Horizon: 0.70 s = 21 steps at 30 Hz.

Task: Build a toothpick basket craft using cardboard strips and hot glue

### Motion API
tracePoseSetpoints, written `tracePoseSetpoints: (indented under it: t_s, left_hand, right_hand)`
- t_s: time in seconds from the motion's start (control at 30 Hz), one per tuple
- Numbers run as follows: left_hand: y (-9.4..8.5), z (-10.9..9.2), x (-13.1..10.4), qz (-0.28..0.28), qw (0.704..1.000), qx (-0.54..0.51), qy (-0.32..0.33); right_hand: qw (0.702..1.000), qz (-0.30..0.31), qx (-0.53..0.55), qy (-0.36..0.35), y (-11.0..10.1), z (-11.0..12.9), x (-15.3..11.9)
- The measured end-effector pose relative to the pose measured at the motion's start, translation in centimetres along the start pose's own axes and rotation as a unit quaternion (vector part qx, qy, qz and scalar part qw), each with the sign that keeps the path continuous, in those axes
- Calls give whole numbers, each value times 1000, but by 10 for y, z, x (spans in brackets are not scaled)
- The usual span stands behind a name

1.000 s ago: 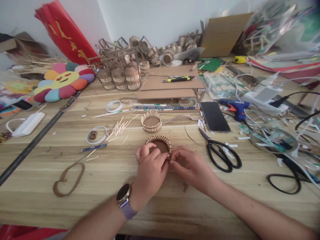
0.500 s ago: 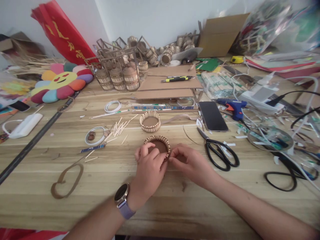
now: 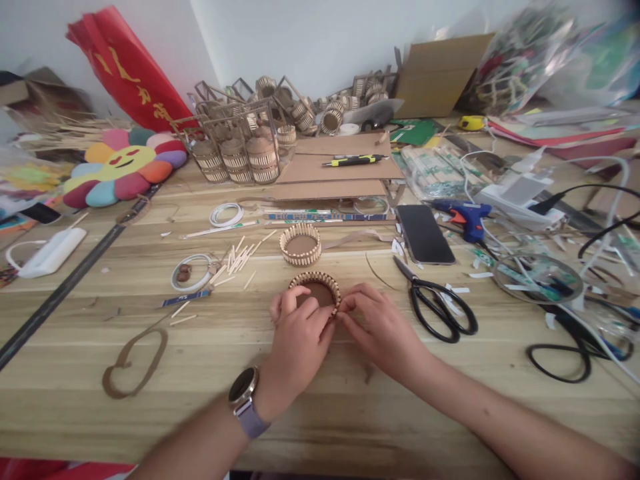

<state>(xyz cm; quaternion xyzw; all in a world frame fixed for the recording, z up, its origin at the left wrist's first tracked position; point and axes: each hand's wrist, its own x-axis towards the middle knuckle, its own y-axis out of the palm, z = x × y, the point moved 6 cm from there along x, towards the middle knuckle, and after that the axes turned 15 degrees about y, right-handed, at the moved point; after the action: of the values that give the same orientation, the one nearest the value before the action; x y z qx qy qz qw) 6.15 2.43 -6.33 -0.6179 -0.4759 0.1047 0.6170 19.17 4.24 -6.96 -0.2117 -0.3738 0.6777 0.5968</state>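
Observation:
A small round basket (image 3: 319, 276) with a wall of short wooden sticks and a brown cardboard base rests on the wooden table in front of me. My left hand (image 3: 303, 327) reaches over its near side, fingers gripping the wall and partly hiding it. With thumb and forefinger pinched, my right hand (image 3: 373, 323) touches the basket's right edge; whatever lies between those fingertips is too small to make out. Just behind stands a second stick-walled basket (image 3: 300, 245), untouched. Loose short sticks (image 3: 239, 259) are scattered to the left.
Black-handled scissors (image 3: 440, 307), a phone (image 3: 425, 233) and a blue glue gun (image 3: 465, 217) lie to the right. At left are a curled brown paper strip (image 3: 135, 363) and a white coil (image 3: 191, 272). Cardboard sheets (image 3: 340, 170) and finished little lidded buckets (image 3: 233, 157) stand behind.
My right hand has shifted slightly left and up, its fingertips closer against the basket's edge. My left hand and the basket keep their places.

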Motion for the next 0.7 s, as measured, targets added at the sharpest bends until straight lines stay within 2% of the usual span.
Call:
tracePoseSetpoints:
  t_s: [0.37,0.53,0.7]
  left_hand:
    - [-3,-2,0,12,1000,-21,20]
    - [-4,-2,1,0,999,-36,32]
    - [-2,0,0,3,997,-58,58]
  right_hand:
    - [997,-34,-56,-41,-1,3,-1]
    - [991,-97,-69,-60,-10,-4,2]
    - [982,-91,-82,-141,-16,-1,3]
